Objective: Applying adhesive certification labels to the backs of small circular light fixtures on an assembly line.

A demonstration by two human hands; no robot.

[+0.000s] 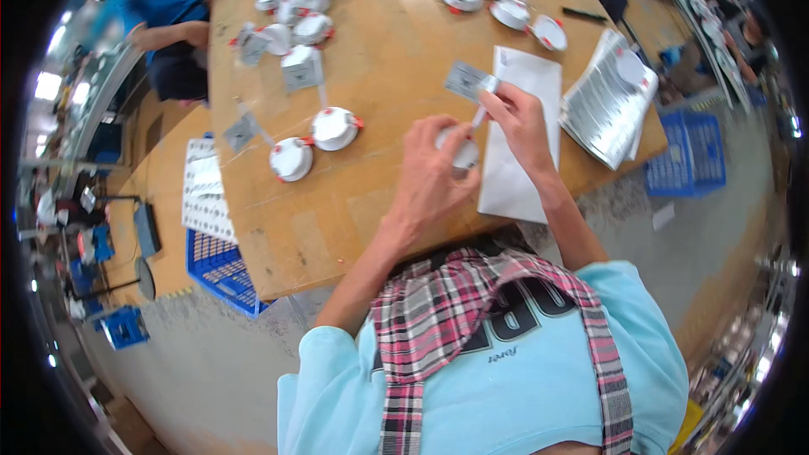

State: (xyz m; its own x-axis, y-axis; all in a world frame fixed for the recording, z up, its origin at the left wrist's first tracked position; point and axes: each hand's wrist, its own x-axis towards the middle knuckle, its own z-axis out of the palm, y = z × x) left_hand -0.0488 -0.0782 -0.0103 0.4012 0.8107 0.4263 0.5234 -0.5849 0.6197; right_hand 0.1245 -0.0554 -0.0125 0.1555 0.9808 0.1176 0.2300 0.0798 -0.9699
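Observation:
My left hand (pixel 428 173) is curled around a round white downlight (pixel 461 152) above the near part of the table, its fingers covering much of the rim. The thumb and fingers of my right hand (pixel 524 122) pinch a white cable (pixel 479 116) just above the lamp. Beyond those fingertips a small flat box with a grey label (pixel 466 81) sticks out to the left, seemingly on the same cable. Two more white downlights with red clips, one nearer (pixel 291 159) and one farther (pixel 335 128), lie to the left of my hands.
Under my right wrist lies a white paper sheet (pixel 527 101). Stacked silvery printed sheets (pixel 608 105) sit at the table's right edge. More downlights (pixel 312 28) crowd the far left, others (pixel 509 13) the far right. Blue crates (pixel 687 154) stand beside the table; a person (pixel 173 17) is at left.

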